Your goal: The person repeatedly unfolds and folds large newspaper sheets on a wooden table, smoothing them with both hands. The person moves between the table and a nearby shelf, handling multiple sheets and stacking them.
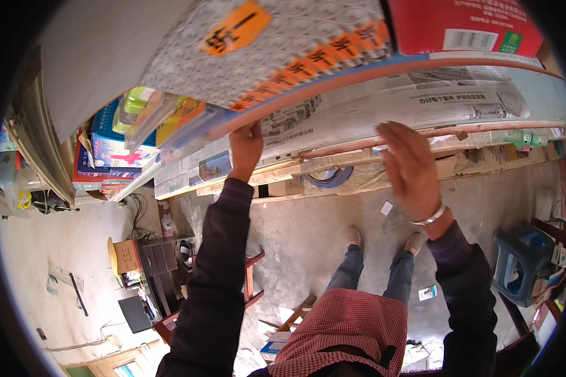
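My left hand is raised at a shelf lined with newspaper, its fingers curled close under the edge of the upper shelf. Whether it grips anything is hidden. My right hand, blurred, is held in front of the lined shelf's front edge with fingers apart and nothing in it. A silver bangle circles that wrist. Above, the upper shelf carries a grey patterned carton with orange labels and a red box bearing writing and a barcode.
Packaged goods crowd the shelves at left. A coil of blue cable lies on a lower ledge. Behind me are a blue plastic stool, a dark desk and wooden furniture. Small cards lie on the concrete floor.
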Available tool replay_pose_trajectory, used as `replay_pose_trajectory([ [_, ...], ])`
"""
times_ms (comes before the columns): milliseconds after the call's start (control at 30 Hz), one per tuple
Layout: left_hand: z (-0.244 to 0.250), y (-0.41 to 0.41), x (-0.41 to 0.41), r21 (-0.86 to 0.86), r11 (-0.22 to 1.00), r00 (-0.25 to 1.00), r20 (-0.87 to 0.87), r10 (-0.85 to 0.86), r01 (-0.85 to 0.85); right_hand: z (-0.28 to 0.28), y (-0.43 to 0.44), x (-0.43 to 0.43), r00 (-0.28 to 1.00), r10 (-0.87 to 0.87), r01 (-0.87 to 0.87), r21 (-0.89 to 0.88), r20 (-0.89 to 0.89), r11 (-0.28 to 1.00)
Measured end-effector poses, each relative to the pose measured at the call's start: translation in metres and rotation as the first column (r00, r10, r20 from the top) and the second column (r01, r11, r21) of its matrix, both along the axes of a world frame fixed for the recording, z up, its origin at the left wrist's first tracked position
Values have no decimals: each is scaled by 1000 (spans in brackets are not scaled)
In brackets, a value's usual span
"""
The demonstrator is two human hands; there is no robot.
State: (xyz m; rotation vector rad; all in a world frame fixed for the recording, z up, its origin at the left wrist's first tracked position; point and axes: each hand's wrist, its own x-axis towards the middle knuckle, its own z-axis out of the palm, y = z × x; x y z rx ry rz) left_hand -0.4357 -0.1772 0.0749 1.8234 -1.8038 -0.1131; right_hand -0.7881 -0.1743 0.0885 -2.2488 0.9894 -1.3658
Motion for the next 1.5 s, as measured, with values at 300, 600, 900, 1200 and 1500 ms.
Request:
replay_pose_trajectory([
  [300,-13,15,62,242,958,985,-118,-127,152,-27,3,145,979,-21,15,-27,-201,1000],
  [600,-25,33,60,154,954,964,-115,-241,257,-57,18,179,954,-86,97,24,-288,995],
  [900,-34,34,59,220,936,957,-154,-245,275,-72,14,182,956,-157,170,33,-248,985],
  [1200,-53,47,52,175,940,955,-8,-295,292,-86,15,182,958,-229,239,35,-169,971],
  [1500,-42,45,54,281,905,945,-13,-328,318,-82,14,180,961,-198,222,115,-195,968],
])
